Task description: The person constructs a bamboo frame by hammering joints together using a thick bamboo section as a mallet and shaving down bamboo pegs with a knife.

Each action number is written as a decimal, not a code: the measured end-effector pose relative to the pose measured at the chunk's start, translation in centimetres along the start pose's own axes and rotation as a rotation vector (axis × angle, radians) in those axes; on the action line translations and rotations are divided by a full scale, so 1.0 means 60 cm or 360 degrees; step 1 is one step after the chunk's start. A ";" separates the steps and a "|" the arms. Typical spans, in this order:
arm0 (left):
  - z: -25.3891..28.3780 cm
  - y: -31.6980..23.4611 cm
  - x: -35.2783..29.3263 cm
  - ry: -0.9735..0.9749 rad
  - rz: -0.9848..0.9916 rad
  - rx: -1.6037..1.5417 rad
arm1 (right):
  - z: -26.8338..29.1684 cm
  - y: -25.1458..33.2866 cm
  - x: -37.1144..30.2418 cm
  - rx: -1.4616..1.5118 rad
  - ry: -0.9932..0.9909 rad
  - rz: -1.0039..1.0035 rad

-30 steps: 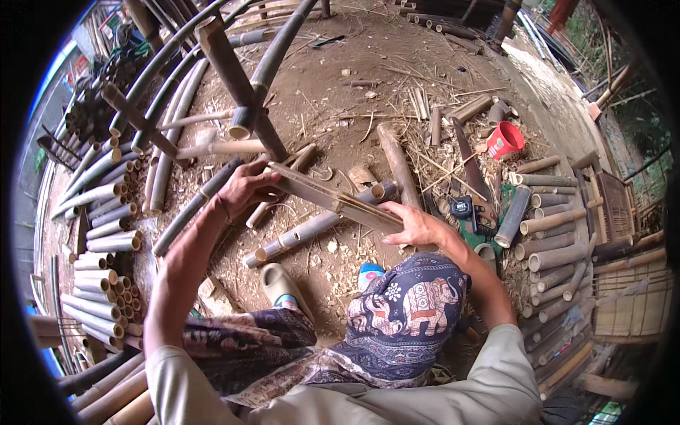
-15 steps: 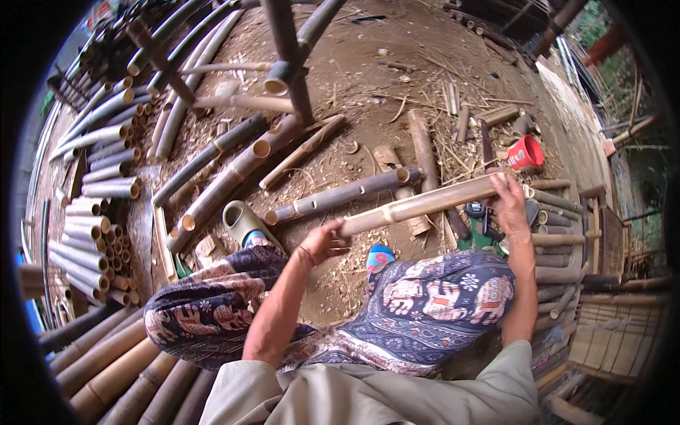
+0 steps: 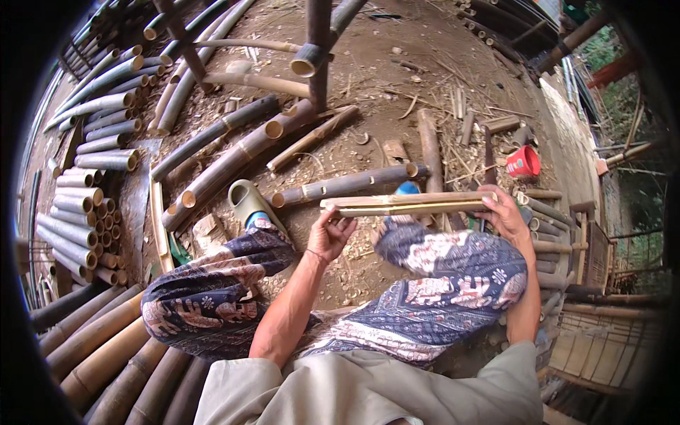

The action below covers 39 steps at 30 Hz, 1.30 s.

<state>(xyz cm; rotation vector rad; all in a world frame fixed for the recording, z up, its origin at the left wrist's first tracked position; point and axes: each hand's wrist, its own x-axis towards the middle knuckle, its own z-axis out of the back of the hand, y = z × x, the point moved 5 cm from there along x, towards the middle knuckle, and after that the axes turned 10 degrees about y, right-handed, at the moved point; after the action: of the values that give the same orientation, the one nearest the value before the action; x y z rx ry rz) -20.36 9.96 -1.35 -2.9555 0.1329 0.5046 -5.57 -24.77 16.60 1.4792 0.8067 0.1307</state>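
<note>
Pale split bamboo (image 3: 411,201), with a bright yellow line along its near side, spans the space between the person's hands in the head view, raised over the ground (image 3: 354,280) and lying nearly level from side to side. The left hand (image 3: 331,236) has its thumb and fingertips closed on the left end, the other fingers loosely curled below (a thin dark band (image 3: 314,253) circles that wrist). The right hand (image 3: 504,214) grips the opposite end, fingers bent around it. Beneath and beyond the held piece, a blue sock (image 3: 407,188) partly shows, and the patterned trousers (image 3: 453,301) cover both bent knees. Just past the bamboo, a dark notched pole (image 3: 340,185) lies on the dirt, its left end near an olive clog (image 3: 244,201). Farther left, a thicker pole (image 3: 234,161) with openings cut in it slants toward an upright post (image 3: 319,49). A red cup (image 3: 523,163) lies tipped beyond the right hand. Cut bamboo lengths (image 3: 74,230) are stacked at the left, and long brown poles (image 3: 106,354) lie side by side at the lower left.
</note>
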 end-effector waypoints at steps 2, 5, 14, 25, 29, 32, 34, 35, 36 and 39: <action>-0.033 -0.013 -0.004 0.0101 -0.0005 0.0022 | -0.013 0.030 0.007 -0.0161 0.0079 -0.0149; -0.078 -0.025 -0.005 0.0286 -0.0008 0.0116 | -0.020 0.048 0.028 -0.0217 0.0165 -0.0196; -0.065 -0.046 0.007 0.0210 -0.0101 0.0045 | -0.057 0.085 0.056 -0.0644 0.0372 -0.0209; -0.109 0.102 -0.023 0.0111 0.0927 0.0860 | -0.051 0.162 0.054 -0.0007 -0.0625 0.0732; -0.298 0.087 -0.032 0.0602 -0.0873 0.2813 | -0.087 0.234 0.030 -0.0673 -0.0669 0.0833; -0.395 0.076 0.060 0.0851 -0.0894 0.2548 | -0.156 0.281 0.063 -0.0876 -0.0467 0.0947; -0.424 0.061 0.137 0.0921 -0.0663 0.2123 | -0.184 0.305 0.089 -0.0869 -0.0168 0.1086; -0.449 0.032 0.156 0.0929 -0.0868 0.2111 | -0.200 0.312 0.082 -0.0767 -0.0050 0.1081; -0.462 -0.001 0.176 0.0820 -0.0750 0.1811 | -0.194 0.306 0.079 -0.0917 -0.0046 0.1072; -0.465 -0.080 0.223 0.0568 -0.0670 0.0830 | -0.151 0.239 0.073 -0.1199 0.0126 0.0795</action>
<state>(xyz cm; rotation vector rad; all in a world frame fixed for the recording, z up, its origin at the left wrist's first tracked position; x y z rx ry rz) 1.79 9.59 20.80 -2.4255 -0.2754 -0.1065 -1.73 -12.95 28.91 0.9218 0.3581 0.7853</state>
